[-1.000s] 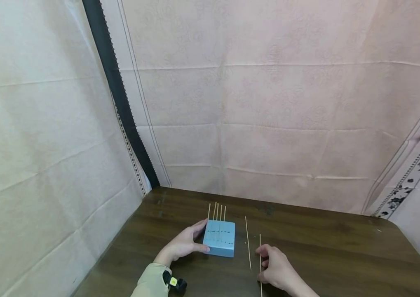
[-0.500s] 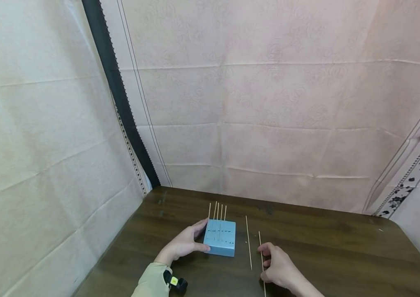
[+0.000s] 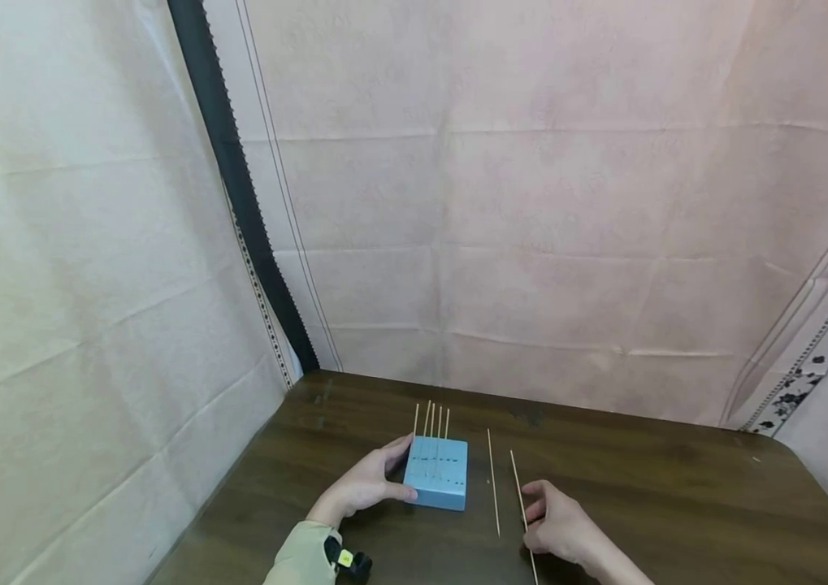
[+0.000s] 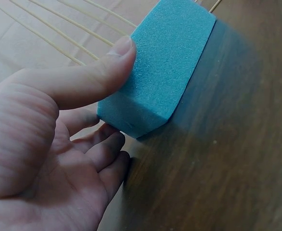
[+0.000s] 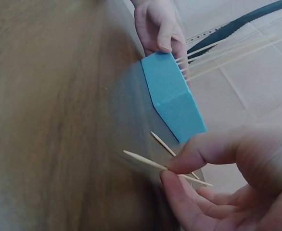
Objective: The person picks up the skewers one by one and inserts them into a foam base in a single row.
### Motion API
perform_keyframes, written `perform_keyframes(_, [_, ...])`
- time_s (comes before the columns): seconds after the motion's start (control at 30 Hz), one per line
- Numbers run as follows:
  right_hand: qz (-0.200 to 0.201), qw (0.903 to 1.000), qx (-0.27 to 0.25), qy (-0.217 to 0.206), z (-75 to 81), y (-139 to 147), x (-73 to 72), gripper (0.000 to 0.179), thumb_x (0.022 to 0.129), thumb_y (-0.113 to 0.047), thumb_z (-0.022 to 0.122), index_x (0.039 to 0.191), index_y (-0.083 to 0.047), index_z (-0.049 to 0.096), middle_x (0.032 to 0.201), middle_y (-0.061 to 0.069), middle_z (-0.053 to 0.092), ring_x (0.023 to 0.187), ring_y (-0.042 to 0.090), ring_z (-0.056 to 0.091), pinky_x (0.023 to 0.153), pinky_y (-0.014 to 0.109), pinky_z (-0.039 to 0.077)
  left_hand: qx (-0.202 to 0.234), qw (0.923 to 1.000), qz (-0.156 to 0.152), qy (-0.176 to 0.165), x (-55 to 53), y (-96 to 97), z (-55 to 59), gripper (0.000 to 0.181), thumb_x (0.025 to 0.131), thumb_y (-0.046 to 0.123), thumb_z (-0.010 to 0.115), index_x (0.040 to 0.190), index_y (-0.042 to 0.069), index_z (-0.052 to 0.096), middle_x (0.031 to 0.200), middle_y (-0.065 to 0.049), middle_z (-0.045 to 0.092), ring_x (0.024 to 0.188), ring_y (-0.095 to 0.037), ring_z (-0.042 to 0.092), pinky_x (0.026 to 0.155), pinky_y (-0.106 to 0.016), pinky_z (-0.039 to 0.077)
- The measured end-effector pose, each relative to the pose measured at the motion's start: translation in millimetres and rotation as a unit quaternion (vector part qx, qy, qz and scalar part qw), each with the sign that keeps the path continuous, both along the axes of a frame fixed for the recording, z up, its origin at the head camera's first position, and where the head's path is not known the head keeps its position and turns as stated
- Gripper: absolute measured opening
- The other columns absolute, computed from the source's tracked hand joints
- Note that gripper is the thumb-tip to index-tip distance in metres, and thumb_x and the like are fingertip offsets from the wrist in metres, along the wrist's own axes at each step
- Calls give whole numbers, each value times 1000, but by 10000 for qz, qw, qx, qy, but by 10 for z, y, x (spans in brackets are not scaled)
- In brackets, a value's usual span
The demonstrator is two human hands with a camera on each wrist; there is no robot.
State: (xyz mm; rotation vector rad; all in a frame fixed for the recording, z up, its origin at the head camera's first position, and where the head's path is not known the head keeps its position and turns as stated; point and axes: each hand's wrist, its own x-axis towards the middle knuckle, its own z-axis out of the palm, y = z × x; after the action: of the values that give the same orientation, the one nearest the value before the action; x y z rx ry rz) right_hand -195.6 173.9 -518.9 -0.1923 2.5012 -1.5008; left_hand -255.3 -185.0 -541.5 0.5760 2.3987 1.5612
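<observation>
My left hand (image 3: 364,489) holds a light blue foam block (image 3: 441,497) on the table, its thumb pressing the near face and its fingers at the left side. Several thin bamboo skewers (image 3: 433,421) stand upright in the block's far part, and rows of small dark holes mark its top. To the right, my right hand (image 3: 565,526) pinches a bamboo skewer (image 5: 143,160) between thumb and fingers, its pointed end showing in the right wrist view. Between block and right hand, another skewer (image 3: 493,483) lies on the table.
The dark brown wooden table (image 3: 648,479) is bounded by pale cloth hangings (image 3: 531,244) at the back and sides. A black strip (image 3: 253,203) runs down the back left corner. A black device with a yellow label (image 3: 348,561) is on the left wrist.
My right hand has shifted slightly right with the skewer, which now slants more, its far end leaning left. The left hand and block stay together; the whole view has shifted slightly.
</observation>
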Motion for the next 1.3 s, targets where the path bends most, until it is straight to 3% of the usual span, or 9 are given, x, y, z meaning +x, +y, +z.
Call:
perform_keyframes(0.27, [576,9963,-514,-368,-11,99,-42,47,76,9,68,122,14,60,89,11,66,77,20,65,69,35,61,-22,10000,13,27,15,-6,13,102,88,22,91,169,7,30,175,-15,27,159,-36,29,127,-57,26])
perform_keyframes(0.4, [760,9922,-779,-609,-19,151,-62,40,85,5,69,123,16,60,89,10,65,81,20,68,74,36,64,-18,10000,7,29,6,-18,-4,103,88,23,91,169,7,30,175,-14,26,159,-36,29,127,-57,26])
perform_keyframes(0.73, [795,9920,-799,-570,-57,189,-59,45,87,4,69,130,13,60,85,10,68,80,23,69,72,43,64,9,10000,-17,-35,13,-8,-14,103,88,23,91,169,6,29,175,-16,25,159,-38,26,127,-58,24])
perform_keyframes(1.0, [790,9903,-775,-840,9,235,-108,52,92,0,70,141,9,55,92,14,69,79,26,71,70,45,65,20,10000,2,13,2,18,-9,102,88,21,90,169,6,30,175,-15,26,159,-39,29,127,-59,25])
perform_keyframes(1.17, [816,9878,-967,-904,-8,239,-121,55,96,-1,71,146,9,50,97,16,69,76,27,73,67,46,66,44,10000,-25,43,-2,15,-14,102,88,21,90,169,4,29,175,-16,26,159,-38,29,127,-59,25])
perform_keyframes(1.3, [887,9842,-1250,-890,-27,225,-116,56,101,-5,70,149,9,46,103,17,70,83,30,74,70,46,66,43,10000,-24,33,3,4,-18,102,88,21,90,169,5,29,175,-15,26,159,-38,28,127,-58,25])
